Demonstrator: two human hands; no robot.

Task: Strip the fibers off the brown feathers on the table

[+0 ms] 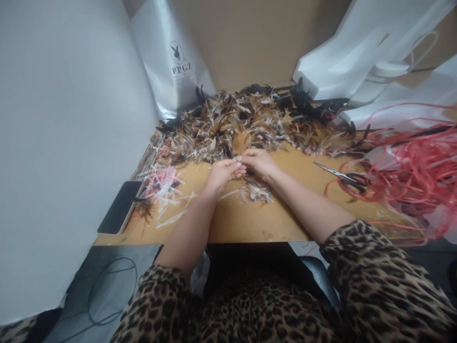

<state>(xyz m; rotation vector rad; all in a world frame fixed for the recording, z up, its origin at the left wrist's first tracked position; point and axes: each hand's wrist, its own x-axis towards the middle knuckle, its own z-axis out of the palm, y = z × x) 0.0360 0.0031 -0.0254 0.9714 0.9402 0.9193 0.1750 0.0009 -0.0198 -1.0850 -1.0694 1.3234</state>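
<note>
Over the bench (pixel 250 224), left hand (pixel 224 173) and right hand (pixel 260 164) meet, pinched narrow on what looks like a brown feather tuft (pixel 241 142). Small pile (pixel 259 192) nearer; big feather heap (pixel 221 119) beyond, suggesting much remains.

feathers (pixel 214 126) look rough and matt; scissor blades (pixel 331 170), shiny metal; red strips (pixel 421 176), glossy plastic; phone (pixel 120 207), smooth, glassy.

Lighting was dim and soft. At the table's (pixel 239 228) far left, the bag (pixel 174 71) showed glare; beneath the table, deep shadow. Feathers (pixel 235 121) along its rear looked smeared; red strands (pixel 421 176) at its right, blurred.
</note>
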